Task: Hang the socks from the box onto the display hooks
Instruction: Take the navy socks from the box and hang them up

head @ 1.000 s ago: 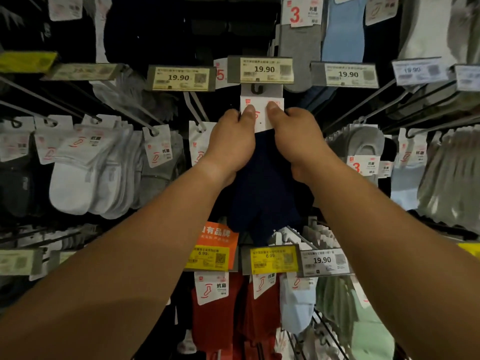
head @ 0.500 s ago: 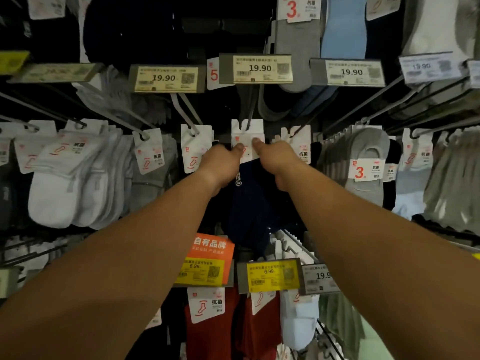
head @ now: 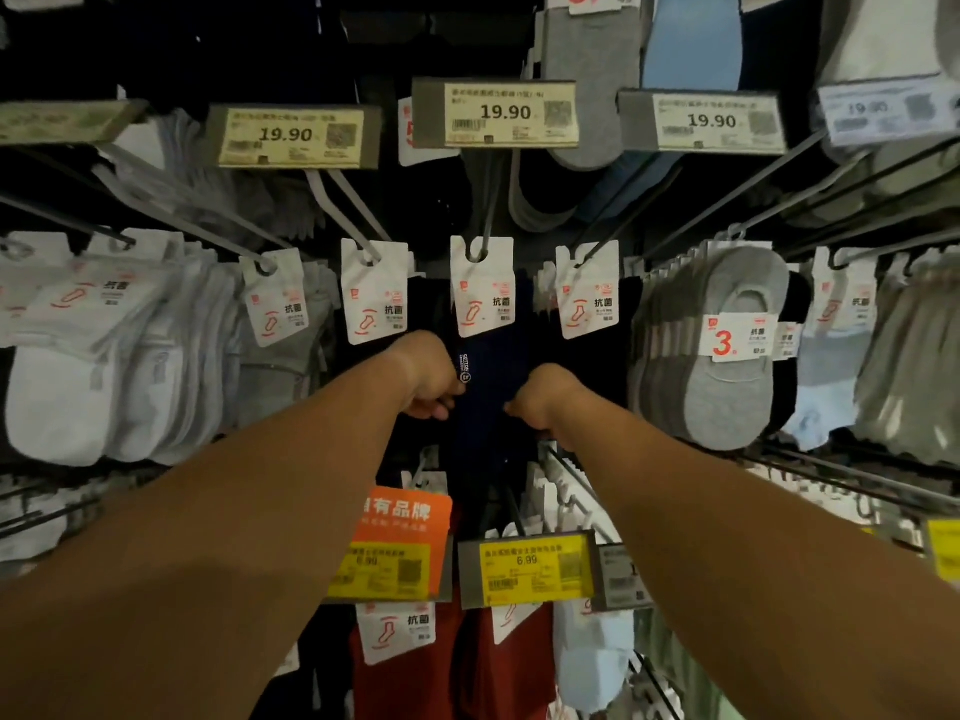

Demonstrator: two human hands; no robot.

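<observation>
On the centre hook (head: 487, 210), a navy sock pack (head: 493, 402) is hung by its white card (head: 482, 285) and is being smoothed from both sides.

Low on the dark fabric, the left hand (head: 428, 376) is curled against the pack's left edge and the right hand (head: 540, 400) against its right edge; fingers are bent inward on both, seemingly pinching the sock, though the grip itself is hidden behind the knuckles. Close neighbours are seen at either side: carded packs (head: 374, 293) left and right, grey liner socks (head: 732, 350) further right. Trouble could be caused by a downward tug, by which the card's hole might be torn or the pack slid off the hook's tip. The box is not in view.
</observation>
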